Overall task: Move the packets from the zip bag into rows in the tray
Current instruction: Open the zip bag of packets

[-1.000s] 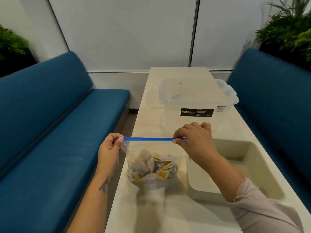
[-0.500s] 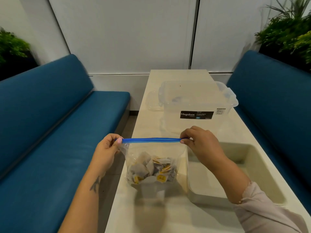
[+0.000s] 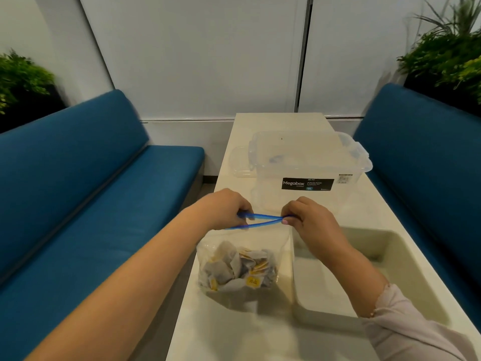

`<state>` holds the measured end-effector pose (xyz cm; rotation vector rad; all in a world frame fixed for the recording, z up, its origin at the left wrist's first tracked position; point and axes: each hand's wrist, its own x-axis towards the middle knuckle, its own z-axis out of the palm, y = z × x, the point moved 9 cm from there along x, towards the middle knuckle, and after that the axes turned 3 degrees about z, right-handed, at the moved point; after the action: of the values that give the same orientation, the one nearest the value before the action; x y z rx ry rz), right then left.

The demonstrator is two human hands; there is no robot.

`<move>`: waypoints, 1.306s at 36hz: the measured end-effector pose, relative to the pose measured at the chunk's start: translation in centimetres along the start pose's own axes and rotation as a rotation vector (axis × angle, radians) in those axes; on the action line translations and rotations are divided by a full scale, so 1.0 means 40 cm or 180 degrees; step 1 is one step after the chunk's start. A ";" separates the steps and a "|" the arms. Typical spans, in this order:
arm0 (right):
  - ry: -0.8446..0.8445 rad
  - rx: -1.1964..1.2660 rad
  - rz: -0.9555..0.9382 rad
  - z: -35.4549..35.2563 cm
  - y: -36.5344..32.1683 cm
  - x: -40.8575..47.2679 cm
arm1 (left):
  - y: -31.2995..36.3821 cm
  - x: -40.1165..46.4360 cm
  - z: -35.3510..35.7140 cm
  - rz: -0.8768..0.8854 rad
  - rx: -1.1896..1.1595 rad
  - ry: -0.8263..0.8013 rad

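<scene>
Centre frame: your left hand (image 3: 226,209) and right hand (image 3: 304,217) each pinched the blue seal (image 3: 260,221) of the zip bag (image 3: 242,246), apparently to part it. Packets (image 3: 239,269) sat heaped inside; the tray (image 3: 406,256), lower right, held none.

blue benches (image 3: 86,183), white wall (image 3: 208,53), plants (image 3: 447,53)

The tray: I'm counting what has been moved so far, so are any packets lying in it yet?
No: the tray holds no packets; they all sit inside the zip bag, whose blue strip both hands grip.
</scene>
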<state>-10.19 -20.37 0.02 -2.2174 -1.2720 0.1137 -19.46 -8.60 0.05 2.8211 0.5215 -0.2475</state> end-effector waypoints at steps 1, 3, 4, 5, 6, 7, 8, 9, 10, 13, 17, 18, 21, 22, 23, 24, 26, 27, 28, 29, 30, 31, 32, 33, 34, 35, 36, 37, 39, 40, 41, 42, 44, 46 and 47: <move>0.0010 0.0007 -0.0013 -0.001 -0.002 0.006 | -0.004 -0.004 -0.002 -0.0051 -0.0030 0.0054; 0.0065 0.0083 -0.0062 -0.003 -0.007 0.023 | -0.019 -0.012 -0.002 -0.0191 -0.0265 0.0156; 0.0096 0.0140 -0.0087 -0.005 -0.009 0.033 | -0.026 -0.018 0.002 -0.0277 -0.0452 0.0172; 0.0113 0.0175 -0.0109 -0.004 -0.013 0.043 | -0.032 -0.025 0.009 -0.0359 -0.0654 0.0171; 0.0119 0.0178 -0.0131 -0.002 -0.019 0.054 | -0.037 -0.031 0.017 -0.0433 -0.0833 0.0175; 0.0119 0.0165 -0.0153 0.000 -0.025 0.065 | -0.040 -0.037 0.025 -0.0497 -0.0975 0.0191; 0.0126 0.0168 -0.0165 0.003 -0.033 0.077 | -0.043 -0.042 0.032 -0.0557 -0.1092 0.0211; 0.0133 0.0192 -0.0163 0.005 -0.040 0.088 | -0.044 -0.046 0.039 -0.0618 -0.1199 0.0239; 0.0135 0.0227 -0.0157 0.008 -0.048 0.099 | -0.046 -0.050 0.045 -0.0693 -0.1298 0.0269; 0.0110 0.0316 -0.0113 0.022 -0.068 0.120 | -0.054 -0.059 0.065 -0.0969 -0.1612 0.0383; 0.0282 0.0680 0.0223 0.030 -0.073 0.110 | -0.060 -0.073 0.089 -0.1250 -0.2038 0.0505; 0.0345 0.0837 0.0374 0.031 -0.069 0.101 | -0.062 -0.075 0.091 -0.1292 -0.2083 0.0529; 0.0162 0.1124 0.0853 0.064 -0.059 0.074 | -0.071 -0.078 0.088 -0.1401 -0.2141 0.0620; 0.0028 0.1152 0.0970 0.081 -0.058 0.070 | -0.075 -0.077 0.086 -0.1436 -0.2133 0.0647; -0.0090 0.1177 0.1064 0.097 -0.057 0.066 | -0.079 -0.074 0.082 -0.1458 -0.2076 0.0666; -0.0183 0.1202 0.1147 0.112 -0.054 0.064 | -0.081 -0.069 0.074 -0.1454 -0.1930 0.0679; -0.0310 0.1209 0.1258 0.131 -0.052 0.063 | -0.080 -0.052 0.051 -0.1356 -0.1500 0.0689; -0.0345 0.1197 0.1270 0.138 -0.053 0.064 | -0.074 -0.042 0.040 -0.1276 -0.1302 0.0680; -0.0354 0.1183 0.1267 0.143 -0.054 0.065 | -0.065 -0.033 0.031 -0.1185 -0.1128 0.0651; -0.0335 0.1165 0.1252 0.143 -0.055 0.066 | -0.055 -0.025 0.023 -0.1108 -0.0996 0.0609; -0.0305 0.1156 0.1250 0.145 -0.053 0.069 | -0.048 -0.018 0.019 -0.1064 -0.0912 0.0572; -0.0274 0.1163 0.1249 0.146 -0.051 0.070 | -0.045 -0.014 0.017 -0.1056 -0.0911 0.0555; -0.0250 0.1196 0.1267 0.149 -0.045 0.073 | -0.046 -0.010 0.018 -0.1089 -0.1034 0.0557; -0.0236 0.1259 0.1300 0.152 -0.038 0.075 | -0.053 -0.009 0.023 -0.1160 -0.1313 0.0568; -0.0230 0.1351 0.1352 0.156 -0.029 0.076 | -0.062 -0.009 0.032 -0.1240 -0.1707 0.0567; -0.0234 0.1474 0.1412 0.157 -0.020 0.076 | -0.070 -0.011 0.043 -0.1312 -0.2114 0.0541; -0.0238 0.1639 0.1488 0.159 -0.011 0.076 | -0.078 -0.014 0.053 -0.1347 -0.2452 0.0518; -0.0246 0.1856 0.1576 0.159 -0.004 0.073 | -0.087 -0.018 0.061 -0.1343 -0.2737 0.0524; -0.0317 0.2381 0.1778 0.165 0.008 0.066 | -0.106 -0.025 0.082 -0.1311 -0.3316 0.0510; -0.0366 0.2626 0.1855 0.169 0.010 0.062 | -0.115 -0.030 0.097 -0.1332 -0.3623 0.0464; -0.0411 0.2815 0.1915 0.172 0.010 0.059 | -0.121 -0.033 0.114 -0.1361 -0.3905 0.0414; -0.0453 0.2951 0.1979 0.175 0.011 0.057 | -0.124 -0.035 0.130 -0.1388 -0.4194 0.0374; -0.0551 0.3150 0.2122 0.186 0.015 0.050 | -0.125 -0.039 0.158 -0.1434 -0.4792 0.0351; -0.0653 0.3335 0.2256 0.199 0.018 0.043 | -0.117 -0.040 0.183 -0.1388 -0.5383 0.0348; -0.0706 0.3435 0.2320 0.207 0.018 0.039 | -0.114 -0.041 0.194 -0.1355 -0.5649 0.0365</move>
<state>-11.64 -15.77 -6.91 -1.5625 -0.2414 1.0638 -23.59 -7.24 -7.98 0.9935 0.7730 0.2361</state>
